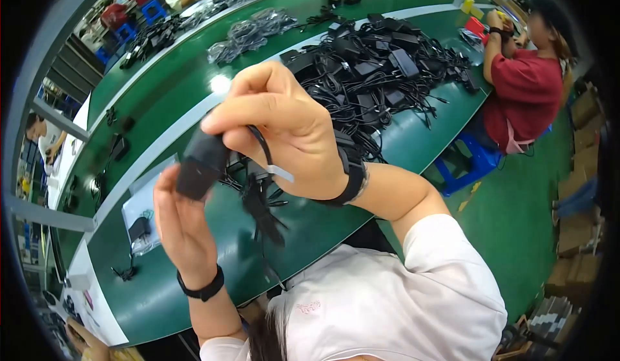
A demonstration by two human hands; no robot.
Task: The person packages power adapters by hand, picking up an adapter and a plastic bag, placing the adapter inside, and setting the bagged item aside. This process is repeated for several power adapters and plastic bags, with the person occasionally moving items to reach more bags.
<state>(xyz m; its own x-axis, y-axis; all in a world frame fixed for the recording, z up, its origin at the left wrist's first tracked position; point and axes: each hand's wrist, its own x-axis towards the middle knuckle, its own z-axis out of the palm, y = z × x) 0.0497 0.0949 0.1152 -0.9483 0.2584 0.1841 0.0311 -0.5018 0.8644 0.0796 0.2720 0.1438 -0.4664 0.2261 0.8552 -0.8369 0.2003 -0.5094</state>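
Observation:
A black power adapter is held up over the green table, slightly blurred. My left hand grips its lower end between thumb and fingers. At its upper end, my right hand pinches it with thumb and forefinger. A black cable with a pale tag runs under my right palm. Below the hands hangs a dark bundle of cable; whether it belongs to this adapter I cannot tell.
A large heap of black adapters and cables covers the table's right side. Bagged items lie on the green belt beyond. A plastic bag and another adapter lie at left. A person in red works at far right, near a blue stool.

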